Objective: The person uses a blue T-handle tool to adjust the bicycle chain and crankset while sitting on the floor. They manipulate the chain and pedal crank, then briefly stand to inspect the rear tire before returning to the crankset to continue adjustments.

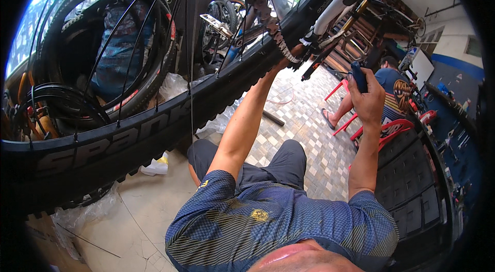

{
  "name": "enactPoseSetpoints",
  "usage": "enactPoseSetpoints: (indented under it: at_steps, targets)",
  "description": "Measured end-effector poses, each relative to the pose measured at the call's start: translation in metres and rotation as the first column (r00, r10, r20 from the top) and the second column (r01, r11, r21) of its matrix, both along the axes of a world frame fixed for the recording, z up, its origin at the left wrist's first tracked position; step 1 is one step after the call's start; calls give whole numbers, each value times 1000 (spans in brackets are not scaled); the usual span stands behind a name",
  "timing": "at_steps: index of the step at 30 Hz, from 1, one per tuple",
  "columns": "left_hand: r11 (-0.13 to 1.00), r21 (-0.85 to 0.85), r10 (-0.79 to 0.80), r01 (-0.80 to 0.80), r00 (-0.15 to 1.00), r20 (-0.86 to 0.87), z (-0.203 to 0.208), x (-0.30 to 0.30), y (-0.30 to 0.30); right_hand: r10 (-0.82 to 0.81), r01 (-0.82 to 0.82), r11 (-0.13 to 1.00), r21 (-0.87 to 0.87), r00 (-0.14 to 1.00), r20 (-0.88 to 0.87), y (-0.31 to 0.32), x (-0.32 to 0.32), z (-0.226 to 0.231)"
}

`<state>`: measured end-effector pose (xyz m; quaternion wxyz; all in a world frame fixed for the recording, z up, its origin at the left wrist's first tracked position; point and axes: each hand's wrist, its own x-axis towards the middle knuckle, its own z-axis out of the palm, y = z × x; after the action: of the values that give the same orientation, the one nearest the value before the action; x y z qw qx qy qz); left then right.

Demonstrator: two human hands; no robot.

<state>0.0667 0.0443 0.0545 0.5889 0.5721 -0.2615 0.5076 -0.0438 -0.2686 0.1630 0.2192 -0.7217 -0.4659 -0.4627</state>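
Observation:
A bicycle wheel with a knobby black tire (pixel 247 68) slants across the upper left, close in front of me. My right hand (pixel 367 99) is wrapped round the dark blue handle of a screwdriver (pixel 357 77), whose thin shaft points left toward the bike. My left arm reaches up past the tire, and my left hand (pixel 290 58) is at the lower end of the bicycle chain (pixel 281 45), beside the derailleur (pixel 305 48). Most of its fingers are hidden there, so its grip does not show. A white frame tube (pixel 332 10) runs above the derailleur.
Spare tires (pixel 56 45) and a blue wrapped bundle (pixel 121 48) stand at the left. A person (pixel 392 84) sits on a red chair (pixel 394 133) at the right, near a black drawer cabinet (pixel 407 184) and a tool wall (pixel 459 133). A dark tube (pixel 273 118) lies on the tiled floor (pixel 319 153).

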Motion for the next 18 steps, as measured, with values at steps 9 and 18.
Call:
enactPoseSetpoints:
  at_steps: [9, 18]
  targets:
    - [998, 9, -64, 64, 998, -26, 1, -5, 1, -24, 24, 999, 43, 1000, -9, -6, -1, -3]
    - [978, -36, -210, 208, 974, -87, -4, -19, 11, 17, -10, 998, 62, 993, -115, -13, 2, -11]
